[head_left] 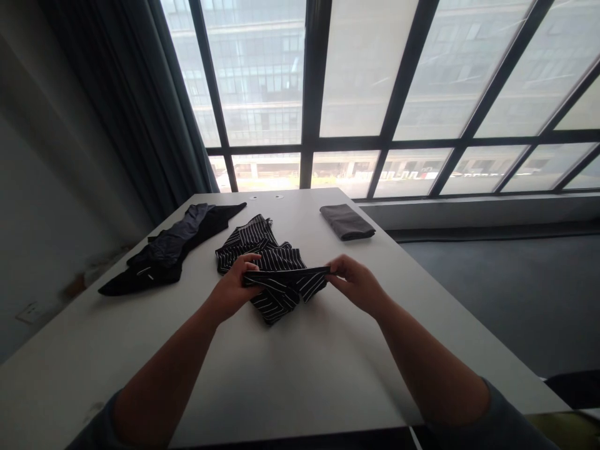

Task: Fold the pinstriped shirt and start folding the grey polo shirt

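Striped garment (269,269) lies near the middle of the white table (304,375), a little toward the left edge, directly ahead of both hands. Its raised near edge runs left to right, roughly parallel to the table's near edge, stretched taut as a dark band between the two hands.

Left hand (233,289): closed in a pinch on the left end of that band, thumb on top, fingers curled under the cloth. Right hand (355,282): closed in a pinch on the right end, fingertips meeting at the fabric corner. Both hands equally near; each holds its own end. The rest of the garment trails away from the hands toward the far-left corner, crumpled and resting on the table.

Appearance: black cloth with thin white stripes, soft, loosely bunched; stripes run in differing directions across the folds. Type of garment cannot be told.

Also present: a heap of dark clothes (164,253) along the left edge, well apart; a folded grey cloth (347,222) near the far right edge.
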Demonstrator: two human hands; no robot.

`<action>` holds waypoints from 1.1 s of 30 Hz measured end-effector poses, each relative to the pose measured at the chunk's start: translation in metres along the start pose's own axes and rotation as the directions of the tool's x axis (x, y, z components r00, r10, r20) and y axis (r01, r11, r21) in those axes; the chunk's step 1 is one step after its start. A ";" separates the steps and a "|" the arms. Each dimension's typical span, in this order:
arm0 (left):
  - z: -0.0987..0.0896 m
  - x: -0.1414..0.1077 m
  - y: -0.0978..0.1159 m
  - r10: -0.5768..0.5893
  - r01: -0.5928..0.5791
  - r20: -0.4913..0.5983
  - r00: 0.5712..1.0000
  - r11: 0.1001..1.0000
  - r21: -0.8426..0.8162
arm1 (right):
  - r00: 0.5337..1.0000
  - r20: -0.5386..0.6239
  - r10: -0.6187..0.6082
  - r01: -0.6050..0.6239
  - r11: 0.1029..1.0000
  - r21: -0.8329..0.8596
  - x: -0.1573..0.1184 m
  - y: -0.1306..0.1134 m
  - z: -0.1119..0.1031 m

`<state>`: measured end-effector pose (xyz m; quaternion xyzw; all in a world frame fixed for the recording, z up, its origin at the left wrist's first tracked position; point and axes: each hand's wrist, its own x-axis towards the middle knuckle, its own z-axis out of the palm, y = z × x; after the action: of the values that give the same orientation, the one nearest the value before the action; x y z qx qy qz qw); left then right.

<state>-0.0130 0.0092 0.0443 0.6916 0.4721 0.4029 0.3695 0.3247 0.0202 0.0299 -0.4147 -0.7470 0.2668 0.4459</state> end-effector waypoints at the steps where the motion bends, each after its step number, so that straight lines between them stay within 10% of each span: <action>1: -0.005 0.003 0.009 -0.040 0.036 0.101 0.994 0.998 0.046 | 1.000 0.004 0.002 -0.002 1.000 0.017 0.008 -0.007 -0.005; 5: -0.025 0.018 0.041 -0.198 0.099 0.497 0.845 0.971 0.218 | 0.988 0.124 -0.092 0.091 0.996 0.015 0.042 -0.052 -0.028; 8: -0.038 0.030 0.064 -0.121 0.087 0.555 0.823 0.992 0.087 | 0.950 0.246 -0.194 0.206 0.978 -0.025 0.067 -0.091 -0.044; 17: -0.106 0.075 0.151 0.167 -0.073 0.182 0.969 0.897 -0.436 | 0.937 0.213 -0.276 0.245 0.956 0.160 0.140 -0.187 -0.096; 28: -0.136 0.073 0.284 0.293 -0.299 -0.061 0.954 0.938 -0.173 | 0.931 -0.042 -0.363 0.360 0.891 0.277 0.172 -0.284 -0.131; 33: -0.148 0.064 0.319 0.466 -0.468 -0.041 0.884 0.883 -0.045 | 0.904 -0.069 -0.422 0.426 0.876 0.225 0.177 -0.304 -0.155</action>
<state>-0.0189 0.0000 0.4015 0.7687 0.2861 0.5026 0.2732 0.3009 0.0204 0.4132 -0.1879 -0.7789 0.2454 0.5458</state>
